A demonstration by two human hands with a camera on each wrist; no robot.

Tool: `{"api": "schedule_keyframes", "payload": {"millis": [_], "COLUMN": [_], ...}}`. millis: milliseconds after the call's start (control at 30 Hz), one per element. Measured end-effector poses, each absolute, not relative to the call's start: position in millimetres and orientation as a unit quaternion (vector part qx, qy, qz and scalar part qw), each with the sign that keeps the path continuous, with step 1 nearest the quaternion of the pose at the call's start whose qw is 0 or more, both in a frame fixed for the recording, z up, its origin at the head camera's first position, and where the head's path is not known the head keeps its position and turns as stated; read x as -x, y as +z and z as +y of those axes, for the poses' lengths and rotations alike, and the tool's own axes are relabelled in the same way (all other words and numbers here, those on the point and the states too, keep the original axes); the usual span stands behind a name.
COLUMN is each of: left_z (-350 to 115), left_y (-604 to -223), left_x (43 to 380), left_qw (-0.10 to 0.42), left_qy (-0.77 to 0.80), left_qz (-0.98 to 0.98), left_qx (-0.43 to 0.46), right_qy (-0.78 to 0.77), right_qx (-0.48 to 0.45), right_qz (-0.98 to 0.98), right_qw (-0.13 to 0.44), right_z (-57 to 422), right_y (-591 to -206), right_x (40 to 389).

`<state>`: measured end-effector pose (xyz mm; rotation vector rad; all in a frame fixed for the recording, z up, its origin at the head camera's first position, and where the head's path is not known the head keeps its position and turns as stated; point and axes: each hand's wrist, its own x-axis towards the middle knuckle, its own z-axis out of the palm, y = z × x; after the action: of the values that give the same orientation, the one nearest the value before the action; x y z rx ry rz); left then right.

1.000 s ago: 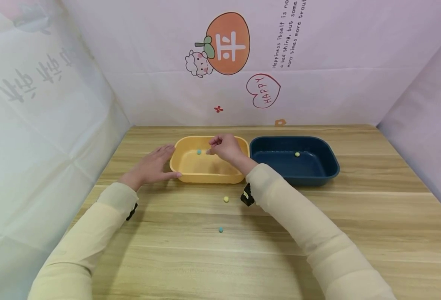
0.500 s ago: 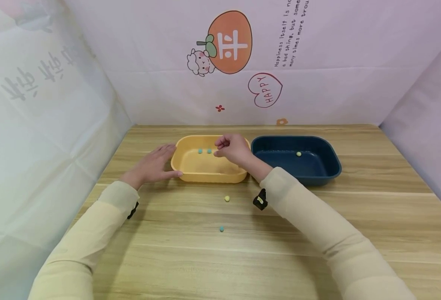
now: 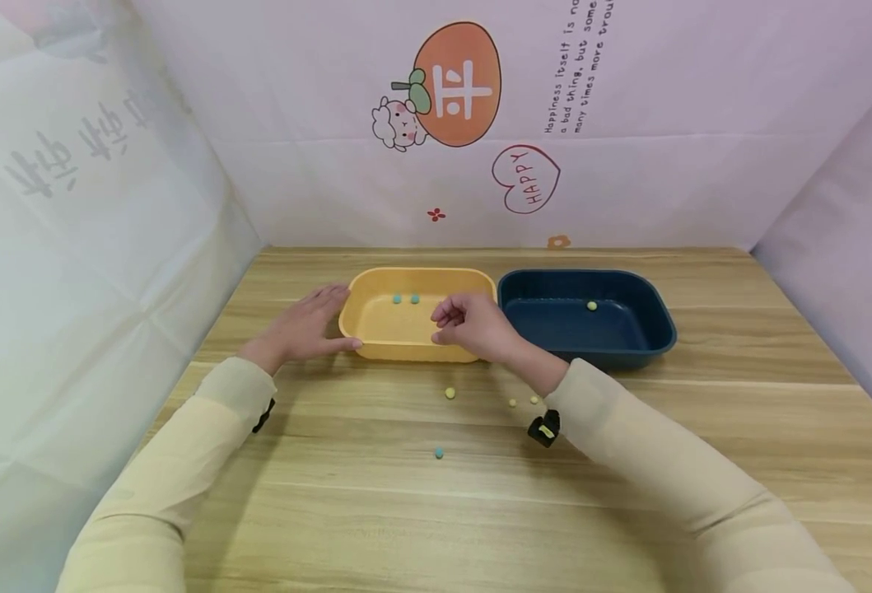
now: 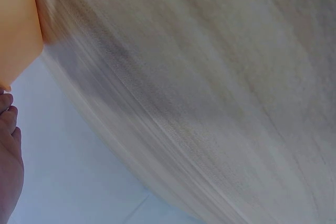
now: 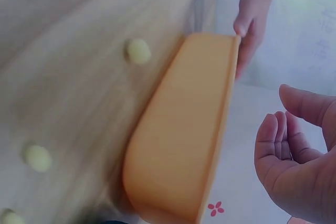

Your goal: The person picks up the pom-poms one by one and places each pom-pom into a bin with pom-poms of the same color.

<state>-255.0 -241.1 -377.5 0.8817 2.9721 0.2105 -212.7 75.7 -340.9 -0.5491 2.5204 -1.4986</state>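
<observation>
At the left end of the yellow bin [image 3: 413,352], the left hand [image 3: 305,328] touches the rim, its thumb and fingers spread wide. Right of those fingers, inside the bin, sit two teal balls [image 3: 397,300]. Farther right of them and nearer the person, a third teal ball [image 3: 439,453] lies on the wooden surface [image 3: 332,511], with a yellow ball [image 3: 449,394] between it and the bin. The right hand [image 3: 480,329] hangs over the bin's near right part, fingers loosely bent, narrowly parted from the thumb, holding nothing visible. Right of these fingers, two more yellow balls [image 3: 513,403] lie on the surface; farther right, a dark blue bin [image 3: 628,357] contains another yellow ball [image 3: 592,305].
</observation>
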Motion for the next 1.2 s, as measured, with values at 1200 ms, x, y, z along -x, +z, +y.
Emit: {"api": "schedule_keyframes", "payload": {"millis": [1200], "left_z": [-240], "left_y": [-377], "left_x": [255], "left_qw": [0.017], "left_qy": [0.073], "left_qz": [0.957], "left_qx": [-0.280], "right_qy": [-0.458], "right_qx": [0.266], "right_qz": [0.820], "right_qw": [0.216], "right_z": [93], "right_y": [-395], "right_x": [151]}}
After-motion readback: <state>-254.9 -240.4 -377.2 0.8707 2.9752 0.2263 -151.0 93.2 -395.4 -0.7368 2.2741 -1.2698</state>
